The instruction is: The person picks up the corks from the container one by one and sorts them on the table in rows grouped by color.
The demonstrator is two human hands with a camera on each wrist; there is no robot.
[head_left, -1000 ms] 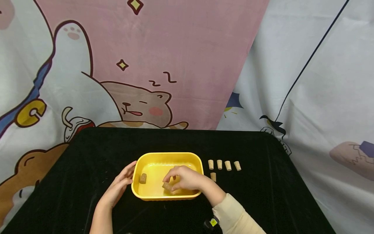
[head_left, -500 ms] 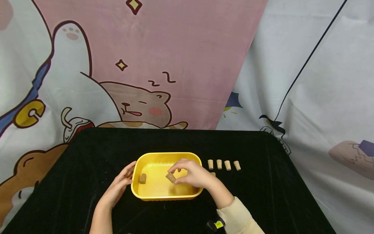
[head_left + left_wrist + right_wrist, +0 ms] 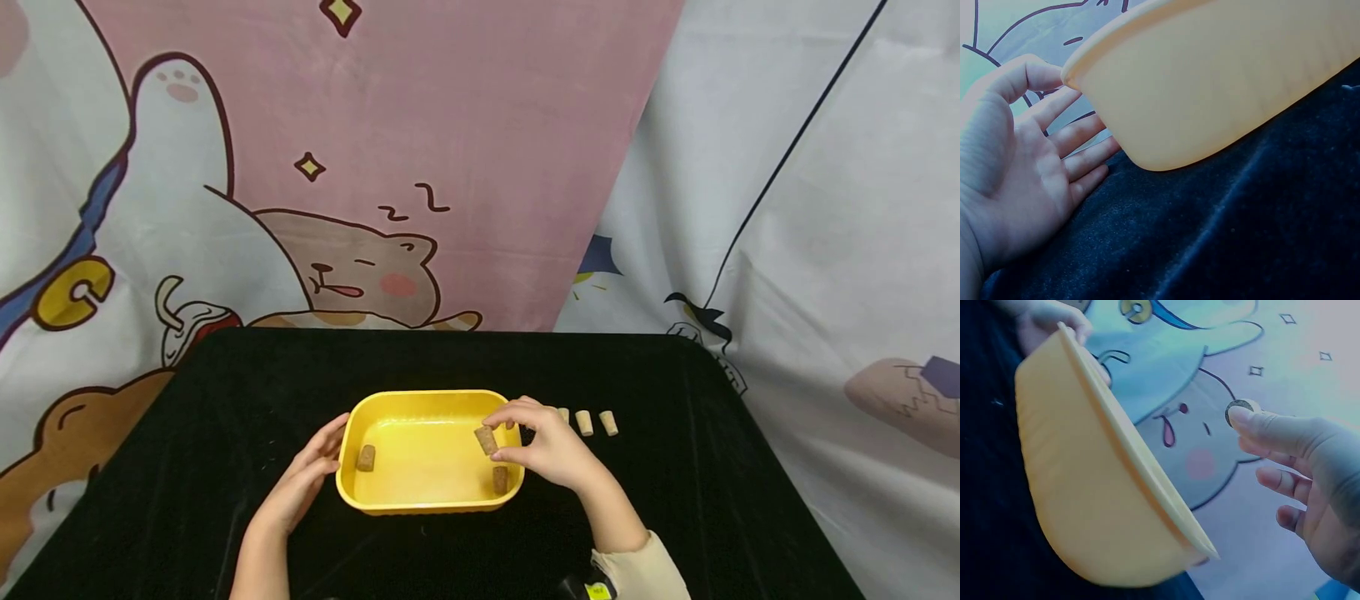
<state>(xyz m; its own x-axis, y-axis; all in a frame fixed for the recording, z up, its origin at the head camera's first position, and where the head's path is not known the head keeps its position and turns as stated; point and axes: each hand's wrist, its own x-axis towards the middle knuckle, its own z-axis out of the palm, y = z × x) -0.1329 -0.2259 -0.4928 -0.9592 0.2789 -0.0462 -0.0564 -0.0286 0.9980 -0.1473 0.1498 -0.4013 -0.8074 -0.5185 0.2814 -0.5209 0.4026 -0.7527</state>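
Note:
A yellow plastic tub point(image 3: 420, 508) stands on a black cloth. My left hand point(image 3: 300, 477) rests against its left end, thumb at the rim and fingers extended along the wall, as the left wrist view also shows point(image 3: 1029, 162). With thumb and forefinger my right hand point(image 3: 551, 442) pinches a tapered cork point(image 3: 486, 440) above the tub's right end. In the right wrist view this cork point(image 3: 1242, 411) shows its round end. Inside the tub, one cork point(image 3: 366, 458) lies at the left and another cork point(image 3: 500, 480) at the right, below the held one.
Right of the tub, a row of corks point(image 3: 584, 423) stands on the black cloth point(image 3: 675, 500), partly hidden by my right hand. A cartoon-printed curtain point(image 3: 495, 167) hangs behind the table. A dark device with a yellow-green patch point(image 3: 597, 592) sits by the right sleeve.
My right hand has lifted the cork from low in the tub's middle and carried it right, to above the right end. The cork below it has come into view. My left hand stays put.

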